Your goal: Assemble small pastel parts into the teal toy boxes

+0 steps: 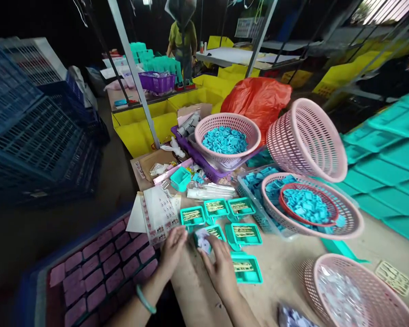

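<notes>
My right hand (220,268) has its thumb and fingers closed on a small lilac-and-white patterned box-like piece (203,240), whose exact kind I cannot make out. My left hand (173,247) is just left of it, fingers extended and nothing visible in them; a pale green bangle (145,299) circles that wrist. Beside the left hand lies a sticker sheet (160,213) with rows of small printed figures. Small teal trays (244,234) with pale yellow stick-like pieces stand in rows beyond and right of my right hand, which partly hides one.
Pink baskets (227,119) hold blue parts, with a red basket (332,220) inside one. Another pink basket (318,290) with clear bags stands at front right. Purple block-like pieces (104,254) fill a container at lower left. Blue crates (37,136) are stacked left. A person (183,38) stands behind.
</notes>
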`<state>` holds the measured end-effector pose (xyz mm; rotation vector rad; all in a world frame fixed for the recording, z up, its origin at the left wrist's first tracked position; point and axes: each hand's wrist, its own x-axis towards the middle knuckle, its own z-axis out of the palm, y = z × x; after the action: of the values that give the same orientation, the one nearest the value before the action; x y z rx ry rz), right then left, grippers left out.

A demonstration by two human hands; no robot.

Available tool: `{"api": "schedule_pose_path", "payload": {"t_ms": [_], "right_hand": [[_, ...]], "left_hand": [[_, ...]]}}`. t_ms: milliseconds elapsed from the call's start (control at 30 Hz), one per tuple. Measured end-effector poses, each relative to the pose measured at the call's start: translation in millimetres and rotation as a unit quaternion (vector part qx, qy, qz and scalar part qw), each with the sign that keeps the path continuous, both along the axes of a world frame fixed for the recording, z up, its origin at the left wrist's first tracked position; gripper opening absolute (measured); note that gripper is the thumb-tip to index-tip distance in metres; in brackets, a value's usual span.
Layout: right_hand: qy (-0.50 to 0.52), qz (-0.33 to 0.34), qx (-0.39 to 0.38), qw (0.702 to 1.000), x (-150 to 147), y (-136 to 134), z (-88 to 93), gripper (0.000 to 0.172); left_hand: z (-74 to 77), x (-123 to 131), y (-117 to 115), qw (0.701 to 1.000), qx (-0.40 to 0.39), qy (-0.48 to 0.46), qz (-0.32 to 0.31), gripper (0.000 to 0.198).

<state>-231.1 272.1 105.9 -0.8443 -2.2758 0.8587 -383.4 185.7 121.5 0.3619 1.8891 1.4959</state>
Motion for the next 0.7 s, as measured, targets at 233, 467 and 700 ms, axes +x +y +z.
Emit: {"api": "schedule_pose_path", "payload": {"t_ms": [233,467,700], "right_hand": [[-0.230,0.089,0.038,0.968,-144.0,69.9,16.6,0.031],[-0.295,0.072,0.082,0.949,-192.8,112.0,-11.8,0.025],[-0.144,0.099,0.143,0.974,-229.8,136.9,-26.1,0.019]], "left_hand": [[-40.5,-118.0,7.0,0.979,-0.040,0.197,0.045,0.033],[-44.0,-179.3,35.8,0.941,-0.049,0.331,0.056,0.024],[-48.2,-262.5,98.1,0.929,-0.075,0.360,0.026,0.026]]}}
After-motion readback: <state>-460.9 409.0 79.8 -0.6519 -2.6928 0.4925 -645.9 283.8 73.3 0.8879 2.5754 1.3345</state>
